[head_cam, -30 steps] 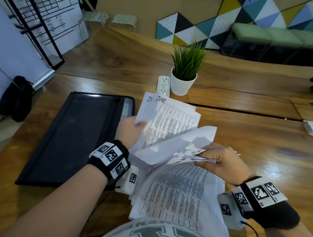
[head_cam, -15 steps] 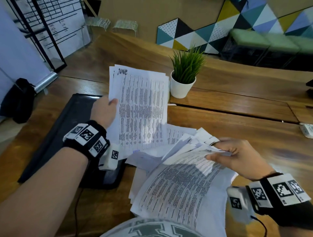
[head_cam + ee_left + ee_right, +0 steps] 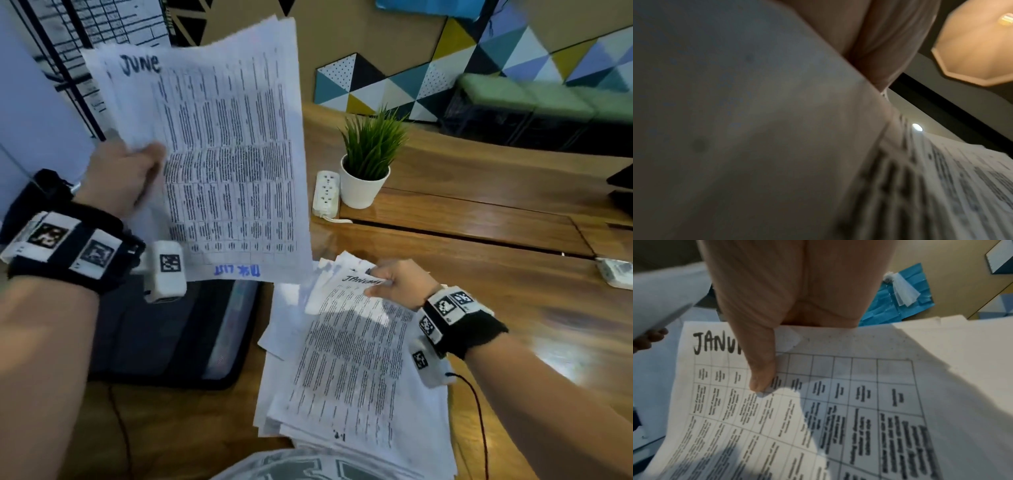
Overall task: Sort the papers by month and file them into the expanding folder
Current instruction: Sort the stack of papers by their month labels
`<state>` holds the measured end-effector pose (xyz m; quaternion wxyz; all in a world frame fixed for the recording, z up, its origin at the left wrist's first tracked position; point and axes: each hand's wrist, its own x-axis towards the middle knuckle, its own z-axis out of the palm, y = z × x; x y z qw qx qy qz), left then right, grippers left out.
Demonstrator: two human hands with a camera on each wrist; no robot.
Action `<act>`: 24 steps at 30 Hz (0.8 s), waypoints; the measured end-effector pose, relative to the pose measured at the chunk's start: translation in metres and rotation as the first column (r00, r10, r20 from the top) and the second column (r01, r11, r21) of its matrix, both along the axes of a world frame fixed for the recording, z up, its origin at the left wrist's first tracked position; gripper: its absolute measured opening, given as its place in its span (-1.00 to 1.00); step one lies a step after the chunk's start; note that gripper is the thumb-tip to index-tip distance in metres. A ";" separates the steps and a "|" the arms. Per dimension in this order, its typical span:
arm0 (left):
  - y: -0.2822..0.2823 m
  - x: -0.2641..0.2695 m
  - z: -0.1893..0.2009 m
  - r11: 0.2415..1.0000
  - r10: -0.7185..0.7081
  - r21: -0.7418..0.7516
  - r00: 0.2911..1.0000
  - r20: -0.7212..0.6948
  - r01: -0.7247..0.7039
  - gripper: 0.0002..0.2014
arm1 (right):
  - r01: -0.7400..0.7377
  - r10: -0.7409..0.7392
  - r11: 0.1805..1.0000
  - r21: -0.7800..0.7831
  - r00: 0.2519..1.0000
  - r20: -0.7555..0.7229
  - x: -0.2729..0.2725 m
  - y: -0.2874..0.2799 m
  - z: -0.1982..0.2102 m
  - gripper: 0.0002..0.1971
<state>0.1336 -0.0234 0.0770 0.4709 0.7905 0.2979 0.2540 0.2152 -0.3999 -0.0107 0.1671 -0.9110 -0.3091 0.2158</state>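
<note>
My left hand [image 3: 137, 171] grips a few sheets headed "JUNE" [image 3: 219, 147] by their left edge and holds them upright, high above the black expanding folder [image 3: 164, 339] lying on the table. In the left wrist view the June sheets [image 3: 941, 186] fill the frame, blurred. My right hand [image 3: 387, 281] pinches the top edge of the paper pile [image 3: 349, 370] near the table's front; its top sheet is headed "JANU…" [image 3: 777, 418], with my thumb [image 3: 760, 369] pressed over the heading.
A potted green plant [image 3: 368, 161] in a white pot and a white power strip [image 3: 327, 193] stand behind the papers. A small white object [image 3: 615, 272] lies at the right edge. A bench [image 3: 534, 102] lines the far patterned wall.
My left hand has lifted the June sheets up and leftwards out of the pile to an upright hold. My right hand has let the fanned pages settle and now pinches the January sheet's top.
</note>
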 end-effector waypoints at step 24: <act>-0.125 0.047 -0.038 0.863 -0.339 -0.340 0.927 0.160 0.374 -0.84 | -0.127 0.096 0.974 0.188 0.982 0.163 -0.086 -0.055 0.077 -0.86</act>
